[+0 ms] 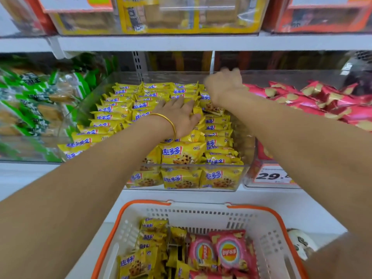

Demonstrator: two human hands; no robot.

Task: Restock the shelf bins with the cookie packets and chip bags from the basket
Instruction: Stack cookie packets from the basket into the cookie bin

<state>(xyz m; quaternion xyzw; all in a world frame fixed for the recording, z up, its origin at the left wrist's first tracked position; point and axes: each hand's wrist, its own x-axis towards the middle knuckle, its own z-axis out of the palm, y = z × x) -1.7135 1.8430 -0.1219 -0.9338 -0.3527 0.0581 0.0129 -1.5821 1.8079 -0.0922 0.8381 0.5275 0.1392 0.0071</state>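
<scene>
left grip (182, 115) lies released, fingers straight and flat on the shelved packets (181, 154) near the middle of the clear cookie bin (191, 164), with a gold bangle (171, 123) at the wrist. right grip (223, 87) reaches over the back right corner of the same bin. it is blurred, and i cannot tell whether it is clenched on a packet or empty.

the bin looks nearly full: tidy rows stand on edge at the left, while looser, tilted packets lie at the right and front.

as i judge it, the flat palm bearing down could crack the cookies or push the neat rows askew. the front packets sit about level with the rim, and the slick wrappers could slide over it at a nudge. the right forearm passes just above the red chip bin bags (314, 101) next door, so drawing it back carelessly could drag one out. a yellow packet let go near the divider could also land among them.

more cookie packets (138, 264) and chip bags (229, 252) wait in the basket (201, 214) below, so overfilling seems the likeliest trouble.
</scene>
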